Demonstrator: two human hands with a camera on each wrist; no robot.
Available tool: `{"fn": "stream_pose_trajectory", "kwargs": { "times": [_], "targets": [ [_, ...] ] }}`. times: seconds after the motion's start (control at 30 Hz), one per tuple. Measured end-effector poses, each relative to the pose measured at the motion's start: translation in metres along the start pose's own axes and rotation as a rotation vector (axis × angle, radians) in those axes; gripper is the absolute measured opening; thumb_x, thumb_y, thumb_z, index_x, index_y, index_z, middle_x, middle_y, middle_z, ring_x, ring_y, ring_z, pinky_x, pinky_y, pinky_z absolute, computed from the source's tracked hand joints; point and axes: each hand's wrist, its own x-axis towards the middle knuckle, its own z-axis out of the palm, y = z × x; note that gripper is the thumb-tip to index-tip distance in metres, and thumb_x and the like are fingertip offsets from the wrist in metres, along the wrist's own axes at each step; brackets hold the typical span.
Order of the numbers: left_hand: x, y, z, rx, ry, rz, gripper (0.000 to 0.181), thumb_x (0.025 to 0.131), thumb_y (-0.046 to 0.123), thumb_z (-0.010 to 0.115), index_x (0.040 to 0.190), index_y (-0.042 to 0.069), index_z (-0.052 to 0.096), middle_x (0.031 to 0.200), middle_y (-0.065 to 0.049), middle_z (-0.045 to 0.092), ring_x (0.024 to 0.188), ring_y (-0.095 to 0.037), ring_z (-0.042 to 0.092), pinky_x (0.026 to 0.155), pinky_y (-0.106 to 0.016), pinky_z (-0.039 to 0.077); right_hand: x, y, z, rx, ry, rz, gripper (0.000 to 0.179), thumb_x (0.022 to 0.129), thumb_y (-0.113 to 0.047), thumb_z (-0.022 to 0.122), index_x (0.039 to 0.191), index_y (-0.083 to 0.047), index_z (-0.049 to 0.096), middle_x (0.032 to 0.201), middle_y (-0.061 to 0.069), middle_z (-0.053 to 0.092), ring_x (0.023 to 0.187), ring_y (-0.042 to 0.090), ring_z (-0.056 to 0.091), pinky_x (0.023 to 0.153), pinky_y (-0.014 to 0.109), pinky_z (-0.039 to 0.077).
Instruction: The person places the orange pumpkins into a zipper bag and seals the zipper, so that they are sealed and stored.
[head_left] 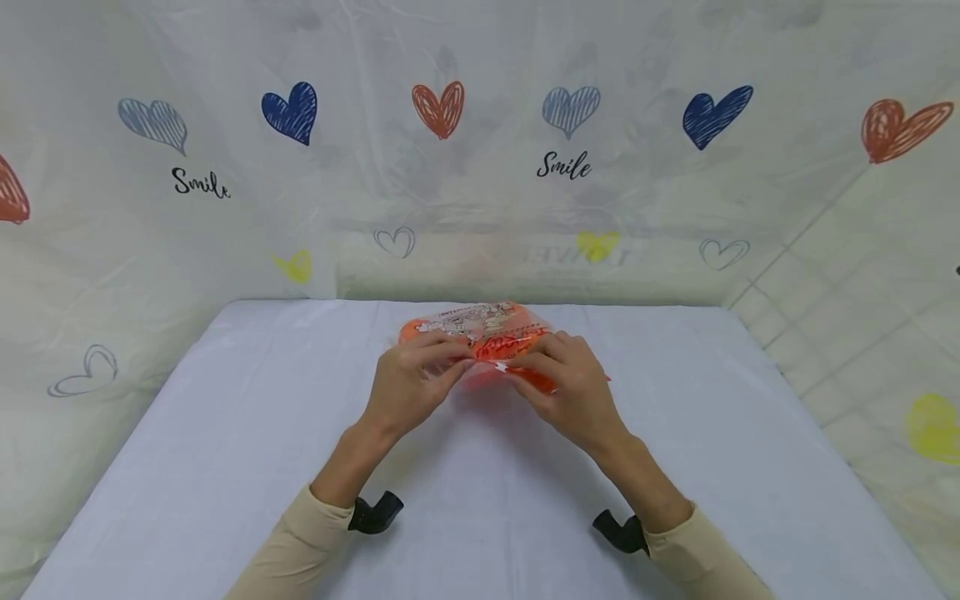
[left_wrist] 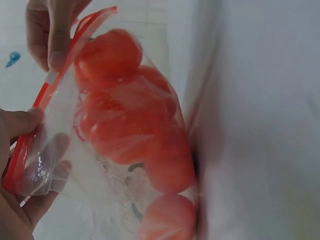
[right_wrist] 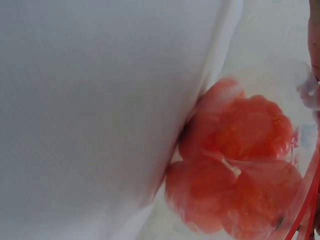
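Observation:
A clear zip bag (head_left: 517, 321) with a red zip strip and printed front stands near the far side of the table. Several red-orange tomatoes (left_wrist: 122, 120) with dark stems show through its plastic. My left hand (head_left: 411, 379) pinches the bag's top edge at its left part, thumb on the red strip (left_wrist: 17, 160). My right hand (head_left: 573, 387) pinches the strip farther right, beside a small white slider (left_wrist: 51, 77). In the right wrist view the tomatoes (right_wrist: 252, 127) lie low in the bag, and the hands are mostly cut off at the right edge.
A white cloth covers the table (head_left: 247, 433). Behind it hangs a pale sheet (head_left: 487, 175) printed with hearts and "Smile". Each wrist carries a black camera mount (head_left: 377, 512) under a beige sleeve (head_left: 300, 542).

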Motion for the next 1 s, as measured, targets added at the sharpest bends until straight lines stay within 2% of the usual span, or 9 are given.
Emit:
{"fn": "stream_pose_trajectory", "kwargs": {
  "times": [0.3, 0.57, 0.8, 1.0],
  "targets": [
    [-0.003, -0.003, -0.001, 0.03, -0.016, 0.019, 0.016, 0.085, 0.015, 0.086, 0.101, 0.014, 0.083, 0.095, 0.0, 0.08, 0.074, -0.011, 0.07, 0.067, -0.024, 0.06, 0.002, -0.003, 0.007, -0.03, 0.008, -0.032, 0.03, 0.076, -0.019, 0.093, 0.103, -0.013, 0.083, 0.094, 0.002, 0.073, 0.089, 0.018, 0.064, 0.076, 0.033, 0.046],
    [0.002, 0.003, -0.007, 0.083, -0.096, 0.027, 0.017, 0.086, 0.021, 0.086, 0.102, 0.014, 0.083, 0.1, 0.001, 0.081, 0.093, -0.014, 0.077, 0.081, -0.03, 0.064, 0.003, 0.0, 0.009, -0.042, 0.035, -0.095, 0.031, 0.072, -0.013, 0.094, 0.101, -0.012, 0.083, 0.09, 0.001, 0.072, 0.086, 0.016, 0.064, 0.073, 0.034, 0.049],
    [0.003, 0.003, -0.001, 0.082, -0.085, 0.067, 0.013, 0.084, 0.019, 0.088, 0.096, 0.017, 0.084, 0.094, 0.003, 0.08, 0.083, -0.011, 0.075, 0.071, -0.025, 0.062, 0.004, 0.0, 0.009, -0.009, 0.018, -0.105, 0.028, 0.074, -0.012, 0.093, 0.099, -0.011, 0.082, 0.09, 0.001, 0.073, 0.086, 0.017, 0.063, 0.073, 0.033, 0.048],
    [0.0, 0.003, 0.004, 0.1, -0.052, 0.077, 0.011, 0.085, 0.021, 0.087, 0.095, 0.017, 0.084, 0.093, 0.002, 0.081, 0.071, -0.008, 0.072, 0.061, -0.02, 0.056, 0.004, 0.0, 0.006, -0.032, 0.001, -0.124, 0.028, 0.075, -0.015, 0.093, 0.1, -0.012, 0.083, 0.09, 0.0, 0.073, 0.086, 0.016, 0.062, 0.072, 0.032, 0.048]
  ]
}}
